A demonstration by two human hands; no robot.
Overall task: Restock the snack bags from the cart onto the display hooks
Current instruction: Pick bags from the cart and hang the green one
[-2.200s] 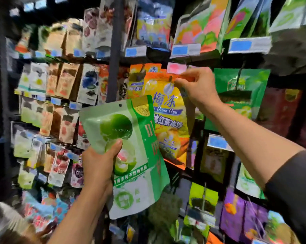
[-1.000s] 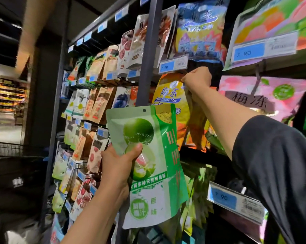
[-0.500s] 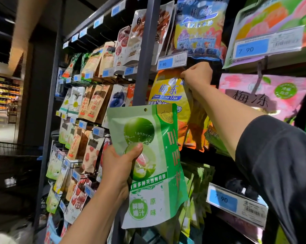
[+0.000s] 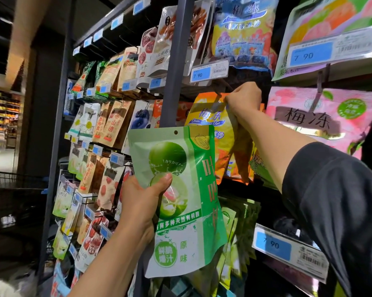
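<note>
Two bags in hand. Left hand grips one green lime-print bag, thumb across its front. Right hand pinches one orange-yellow bag at its top, fingers curled, by a display hook.

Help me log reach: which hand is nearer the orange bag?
Right. The right hand pinches the orange bag at its top; the left hand holds the green bag below.

Glossy plastic green bag, matt upright

Dark display rack with hooks, hanging snack bags, price tags.
</note>
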